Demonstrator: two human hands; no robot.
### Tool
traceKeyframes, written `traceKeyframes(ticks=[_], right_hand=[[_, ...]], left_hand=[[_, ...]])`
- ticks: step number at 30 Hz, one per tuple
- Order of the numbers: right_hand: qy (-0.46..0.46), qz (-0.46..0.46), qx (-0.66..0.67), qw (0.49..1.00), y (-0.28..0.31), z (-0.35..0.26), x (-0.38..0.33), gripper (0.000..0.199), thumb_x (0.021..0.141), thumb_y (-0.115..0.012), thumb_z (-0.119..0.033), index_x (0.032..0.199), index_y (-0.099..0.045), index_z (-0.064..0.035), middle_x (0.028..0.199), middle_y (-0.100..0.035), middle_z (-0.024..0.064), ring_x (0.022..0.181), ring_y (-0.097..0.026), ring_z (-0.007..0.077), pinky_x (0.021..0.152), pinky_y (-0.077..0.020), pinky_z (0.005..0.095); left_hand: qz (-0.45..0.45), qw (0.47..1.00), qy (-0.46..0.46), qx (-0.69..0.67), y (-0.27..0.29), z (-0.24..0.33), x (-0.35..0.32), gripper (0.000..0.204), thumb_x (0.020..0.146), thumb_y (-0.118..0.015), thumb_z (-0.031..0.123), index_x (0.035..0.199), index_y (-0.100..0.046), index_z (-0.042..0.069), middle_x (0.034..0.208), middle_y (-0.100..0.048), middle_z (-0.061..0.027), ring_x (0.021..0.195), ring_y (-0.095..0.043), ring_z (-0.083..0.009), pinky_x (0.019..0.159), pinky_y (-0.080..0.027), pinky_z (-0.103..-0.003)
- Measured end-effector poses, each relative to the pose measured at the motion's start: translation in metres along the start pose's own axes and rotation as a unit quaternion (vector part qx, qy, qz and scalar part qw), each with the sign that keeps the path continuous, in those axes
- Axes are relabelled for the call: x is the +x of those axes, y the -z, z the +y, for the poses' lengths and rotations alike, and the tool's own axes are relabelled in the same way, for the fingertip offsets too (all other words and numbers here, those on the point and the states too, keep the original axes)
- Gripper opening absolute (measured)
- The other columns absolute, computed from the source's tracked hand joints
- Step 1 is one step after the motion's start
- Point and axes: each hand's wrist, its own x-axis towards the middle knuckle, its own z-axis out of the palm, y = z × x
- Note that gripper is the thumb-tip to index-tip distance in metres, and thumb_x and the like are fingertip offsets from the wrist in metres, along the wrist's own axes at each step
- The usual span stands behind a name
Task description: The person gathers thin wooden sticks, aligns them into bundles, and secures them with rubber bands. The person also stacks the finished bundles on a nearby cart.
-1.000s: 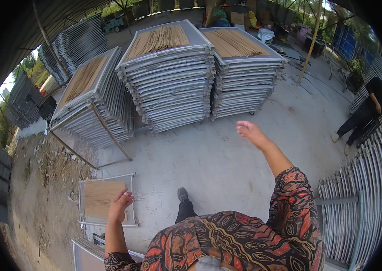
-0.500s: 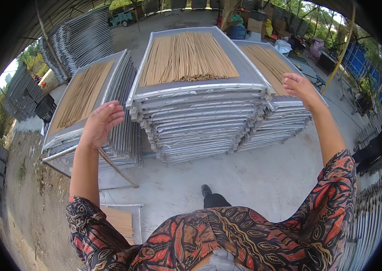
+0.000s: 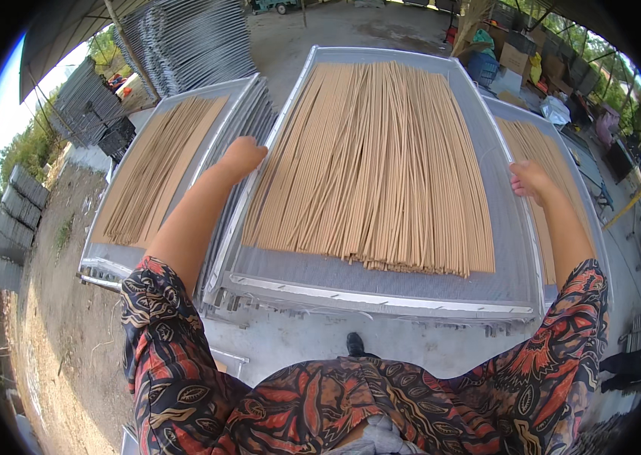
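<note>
2 hands, left (image 3: 241,155) and right (image 3: 529,180), grip clamped on the top tray's (image 3: 381,292) opposite side rims.

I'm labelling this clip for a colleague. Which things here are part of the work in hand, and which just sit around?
In hand:
- left hand and right hand, one at each side rim of the top tray
- top tray of the middle stack
- tan sticks spread on it

Lying about:
- left tray stack
- right tray stack
- cardboard boxes
</note>
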Motion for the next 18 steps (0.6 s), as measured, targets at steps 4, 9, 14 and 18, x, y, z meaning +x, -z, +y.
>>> traceKeyframes(ticks=[4, 9, 14, 18], right_hand=[[-0.023, -0.017, 0.039, 0.999, -0.012, -0.004, 0.021, 0.036, 0.086, -0.057, -0.035, 0.098, -0.052, -0.001, 0.083, -0.055, 0.0083, 0.073, -0.055, 0.0169, 0.065, -0.0502, 0.0292], [-0.005, -0.027, 0.051, 0.998, -0.043, -0.036, 0.032, 0.036, 0.086, -0.057, -0.035, 0.096, -0.056, -0.0004, 0.08, -0.057, 0.0091, 0.067, -0.056, 0.0182, 0.064, -0.0502, 0.0295], [0.131, 0.081, -0.236, 0.959, -0.062, -0.047, 0.039, 0.031, 0.082, -0.059, -0.029, 0.085, -0.061, 0.0022, 0.077, -0.062, 0.0166, 0.069, -0.06, 0.0247, 0.068, -0.0494, 0.0362], [0.214, 0.152, -0.297, 0.918, -0.066, -0.067, 0.025, 0.024, 0.08, -0.059, -0.023, 0.082, -0.062, 0.0015, 0.075, -0.063, 0.0173, 0.071, -0.062, 0.0264, 0.067, -0.0473, 0.0374]], left_hand=[[-0.045, 0.994, 0.028, 0.095, -0.029, -0.001, 0.027, 0.04, 0.077, -0.053, 0.025, 0.102, -0.062, -0.005, 0.104, -0.061, -0.0258, 0.096, -0.058, -0.0397, 0.085, -0.046, -0.041], [0.028, 0.976, -0.013, 0.217, -0.039, 0.018, 0.04, 0.041, 0.078, -0.053, 0.027, 0.102, -0.063, -0.004, 0.112, -0.056, -0.0252, 0.107, -0.05, -0.0394, 0.092, -0.042, -0.04], [-0.077, 0.987, 0.007, 0.144, -0.033, 0.035, 0.043, 0.05, 0.078, -0.058, 0.038, 0.106, -0.062, -0.003, 0.119, -0.05, -0.0226, 0.112, -0.046, -0.0378, 0.096, -0.038, -0.04], [-0.08, 0.98, -0.044, 0.175, -0.023, 0.049, 0.034, 0.056, 0.075, -0.064, 0.043, 0.107, -0.061, -0.002, 0.118, -0.05, -0.0221, 0.11, -0.048, -0.0357, 0.094, -0.04, -0.039]])
